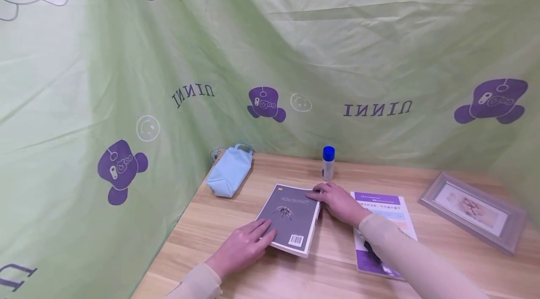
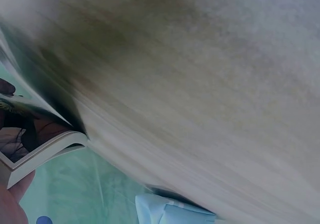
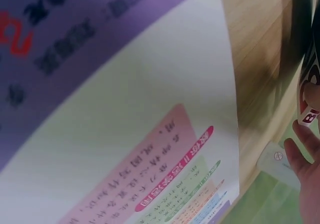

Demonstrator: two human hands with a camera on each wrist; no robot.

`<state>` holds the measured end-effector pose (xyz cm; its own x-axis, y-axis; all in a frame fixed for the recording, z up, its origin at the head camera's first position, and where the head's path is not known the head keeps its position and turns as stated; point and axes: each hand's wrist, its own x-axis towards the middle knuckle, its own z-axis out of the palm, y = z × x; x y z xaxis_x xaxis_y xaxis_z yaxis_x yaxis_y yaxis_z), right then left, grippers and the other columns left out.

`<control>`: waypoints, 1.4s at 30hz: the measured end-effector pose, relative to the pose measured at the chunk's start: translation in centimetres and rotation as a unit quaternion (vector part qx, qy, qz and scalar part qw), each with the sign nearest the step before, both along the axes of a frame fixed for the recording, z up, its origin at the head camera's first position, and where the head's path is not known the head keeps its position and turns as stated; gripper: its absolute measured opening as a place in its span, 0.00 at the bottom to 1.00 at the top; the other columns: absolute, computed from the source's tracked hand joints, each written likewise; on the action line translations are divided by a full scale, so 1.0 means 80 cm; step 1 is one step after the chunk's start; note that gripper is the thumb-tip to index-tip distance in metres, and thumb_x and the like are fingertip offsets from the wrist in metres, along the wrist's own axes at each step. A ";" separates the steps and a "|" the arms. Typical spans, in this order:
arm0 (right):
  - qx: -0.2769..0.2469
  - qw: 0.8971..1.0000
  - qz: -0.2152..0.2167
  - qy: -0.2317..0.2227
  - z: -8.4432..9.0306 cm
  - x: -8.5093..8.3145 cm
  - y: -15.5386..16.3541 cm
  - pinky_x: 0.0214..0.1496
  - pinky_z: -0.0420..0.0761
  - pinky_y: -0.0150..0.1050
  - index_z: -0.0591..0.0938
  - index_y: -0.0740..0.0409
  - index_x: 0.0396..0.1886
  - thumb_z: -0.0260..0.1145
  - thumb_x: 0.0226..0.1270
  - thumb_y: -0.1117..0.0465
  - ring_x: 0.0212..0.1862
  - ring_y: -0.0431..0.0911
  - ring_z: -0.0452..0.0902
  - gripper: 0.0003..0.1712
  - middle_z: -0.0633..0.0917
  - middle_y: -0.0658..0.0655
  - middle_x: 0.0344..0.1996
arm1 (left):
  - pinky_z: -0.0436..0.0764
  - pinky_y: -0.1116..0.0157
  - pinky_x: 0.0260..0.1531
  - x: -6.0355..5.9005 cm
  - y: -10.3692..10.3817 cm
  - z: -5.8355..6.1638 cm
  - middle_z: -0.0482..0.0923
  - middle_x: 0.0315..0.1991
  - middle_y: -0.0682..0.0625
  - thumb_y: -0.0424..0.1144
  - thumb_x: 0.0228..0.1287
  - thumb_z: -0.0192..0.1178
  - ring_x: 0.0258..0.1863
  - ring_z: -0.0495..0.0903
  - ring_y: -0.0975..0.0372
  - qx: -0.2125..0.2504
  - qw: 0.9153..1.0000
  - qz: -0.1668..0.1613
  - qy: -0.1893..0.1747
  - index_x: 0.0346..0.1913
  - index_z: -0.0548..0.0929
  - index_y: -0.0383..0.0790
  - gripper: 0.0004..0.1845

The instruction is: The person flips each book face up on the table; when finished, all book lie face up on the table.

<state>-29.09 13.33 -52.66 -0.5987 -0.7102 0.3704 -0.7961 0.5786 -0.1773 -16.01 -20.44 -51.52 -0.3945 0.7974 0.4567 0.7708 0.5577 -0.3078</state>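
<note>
A grey book (image 1: 283,214) with a spider picture and a barcode lies back cover up near the table's middle. My left hand (image 1: 242,245) grips its near-left corner, with fingers over the cover. In the left wrist view, fingers (image 2: 21,186) show at the edge of the book (image 2: 47,146). At the far-right corner, my right hand (image 1: 341,203) holds the book by its edge and spine. The right wrist view shows that hand (image 3: 311,179) beside the dark, lettered spine (image 3: 309,115). A white and purple booklet (image 1: 386,210) lies under my right forearm, partly hidden.
A light blue pouch (image 1: 231,171) lies at the back left of the wooden table (image 1: 198,238). A blue-capped glue stick (image 1: 328,164) stands upright behind the book. To the right lies a grey picture frame (image 1: 472,212). A green patterned curtain (image 1: 320,64) hangs around the table.
</note>
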 end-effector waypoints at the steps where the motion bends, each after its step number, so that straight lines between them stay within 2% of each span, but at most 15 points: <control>1: -0.002 1.000 -0.001 0.004 0.001 0.001 0.000 0.59 0.80 0.59 0.86 0.51 0.64 0.72 0.64 0.73 0.55 0.61 0.80 0.28 0.84 0.62 0.55 | 0.86 0.57 0.50 0.000 0.000 0.001 0.86 0.55 0.38 0.39 0.64 0.65 0.53 0.87 0.49 0.001 1.000 -0.001 0.001 0.58 0.86 0.39 0.20; 5: -0.012 1.000 -0.004 0.016 0.005 0.003 0.001 0.59 0.80 0.60 0.87 0.50 0.62 0.74 0.64 0.72 0.55 0.61 0.80 0.27 0.85 0.61 0.53 | 0.87 0.57 0.49 0.001 -0.002 0.005 0.86 0.55 0.38 0.39 0.65 0.63 0.52 0.87 0.48 0.005 1.000 -0.004 0.005 0.59 0.85 0.38 0.20; 11: -0.006 1.000 -0.020 0.007 0.014 0.007 -0.002 0.62 0.78 0.60 0.87 0.49 0.63 0.74 0.65 0.71 0.57 0.60 0.80 0.27 0.85 0.60 0.54 | 0.87 0.58 0.47 -0.001 -0.005 0.016 0.86 0.55 0.37 0.39 0.71 0.57 0.51 0.88 0.49 0.012 0.999 -0.006 0.031 0.60 0.85 0.38 0.19; 15: -0.006 1.000 -0.027 0.007 0.021 0.009 -0.002 0.61 0.79 0.60 0.87 0.48 0.62 0.73 0.66 0.71 0.58 0.60 0.80 0.27 0.86 0.59 0.54 | 0.88 0.58 0.46 -0.003 -0.007 0.023 0.86 0.55 0.38 0.40 0.78 0.47 0.51 0.88 0.49 0.013 0.999 -0.008 0.044 0.61 0.84 0.38 0.20; 19: -0.013 1.000 -0.023 0.015 0.025 0.010 -0.003 0.59 0.80 0.60 0.88 0.49 0.61 0.74 0.64 0.72 0.56 0.59 0.81 0.26 0.86 0.58 0.52 | 0.87 0.58 0.46 -0.003 -0.009 0.028 0.85 0.55 0.38 0.40 0.83 0.40 0.51 0.88 0.49 0.014 0.999 -0.008 0.041 0.61 0.84 0.37 0.23; 23: -0.016 0.999 -0.016 0.022 0.027 0.010 -0.004 0.59 0.80 0.59 0.88 0.50 0.60 0.75 0.63 0.72 0.55 0.59 0.82 0.27 0.87 0.58 0.51 | 0.86 0.58 0.49 -0.001 -0.012 0.034 0.85 0.56 0.38 0.41 0.80 0.48 0.52 0.87 0.50 0.016 0.999 -0.008 0.035 0.62 0.83 0.37 0.20; 26: -0.024 0.999 -0.010 0.023 0.029 0.010 -0.005 0.59 0.80 0.59 0.89 0.51 0.60 0.76 0.62 0.73 0.55 0.59 0.82 0.26 0.88 0.58 0.51 | 0.86 0.58 0.49 -0.001 -0.014 0.039 0.85 0.56 0.38 0.41 0.68 0.65 0.53 0.87 0.50 0.016 0.999 -0.010 0.036 0.62 0.83 0.36 0.22; 28: -0.029 0.999 -0.010 0.021 0.031 0.012 -0.005 0.59 0.80 0.59 0.89 0.51 0.59 0.75 0.62 0.72 0.55 0.59 0.82 0.26 0.88 0.58 0.51 | 0.87 0.58 0.48 -0.002 -0.015 0.042 0.85 0.56 0.38 0.40 0.58 0.72 0.52 0.88 0.50 0.018 0.999 -0.011 0.037 0.62 0.83 0.36 0.28; 30: -0.031 0.999 -0.010 0.019 0.034 0.012 -0.005 0.59 0.80 0.59 0.89 0.51 0.59 0.75 0.63 0.72 0.54 0.59 0.82 0.25 0.88 0.59 0.51 | 0.88 0.58 0.46 -0.004 -0.016 0.043 0.86 0.55 0.39 0.40 0.57 0.72 0.51 0.88 0.51 0.026 0.999 -0.012 0.037 0.61 0.84 0.36 0.27; 34: -0.034 0.999 -0.012 0.023 0.037 0.013 -0.002 0.58 0.81 0.59 0.89 0.51 0.58 0.75 0.63 0.73 0.54 0.59 0.83 0.24 0.88 0.59 0.51 | 0.88 0.57 0.43 -0.007 -0.016 0.044 0.86 0.54 0.40 0.40 0.66 0.61 0.50 0.88 0.51 0.035 0.999 -0.014 0.037 0.60 0.84 0.36 0.22; 39: -0.032 0.999 -0.014 0.028 0.037 0.012 0.003 0.58 0.81 0.58 0.89 0.50 0.59 0.74 0.65 0.71 0.54 0.58 0.82 0.24 0.87 0.58 0.51 | 0.88 0.57 0.44 -0.010 -0.016 0.047 0.86 0.54 0.40 0.39 0.61 0.64 0.50 0.88 0.51 0.036 0.998 -0.017 0.042 0.60 0.84 0.36 0.24; 42: -0.033 0.999 -0.014 0.032 0.038 0.012 0.005 0.58 0.81 0.58 0.89 0.49 0.59 0.74 0.65 0.70 0.54 0.58 0.83 0.23 0.87 0.58 0.51 | 0.89 0.59 0.42 -0.011 -0.016 0.051 0.87 0.53 0.41 0.37 0.67 0.57 0.48 0.89 0.53 0.041 0.998 -0.015 0.049 0.59 0.85 0.35 0.20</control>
